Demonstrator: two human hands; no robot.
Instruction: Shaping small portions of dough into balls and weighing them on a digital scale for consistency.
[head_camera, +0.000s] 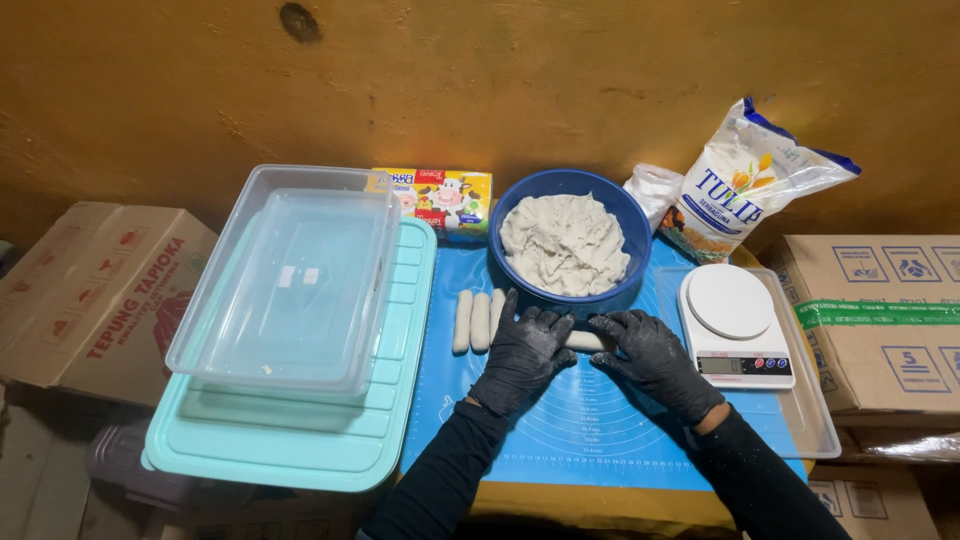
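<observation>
Rolling step: left hand (522, 352) and right hand (650, 355), palms flat, fingers spread, press dough log (585, 341) between them; next needs even pressure.

Near side: the blue mat (600, 440) lies bare between the two forearms and toward the table edge, room to pull back.
Ahead: the blue bowl (625, 225) stands just beyond the left hand (522, 352) and right hand (652, 358), blocking a straight reach forward.
Left: three dough sticks (478, 320) lie just beside the left hand; past them the teal lid (400, 400) and stacked clear tubs (290, 290) wall that side.
Right: the white scale (735, 325) on a clear tray (815, 420) sits close by the right hand.
Far back: carton (440, 198), flour bag (745, 185), wall.
</observation>
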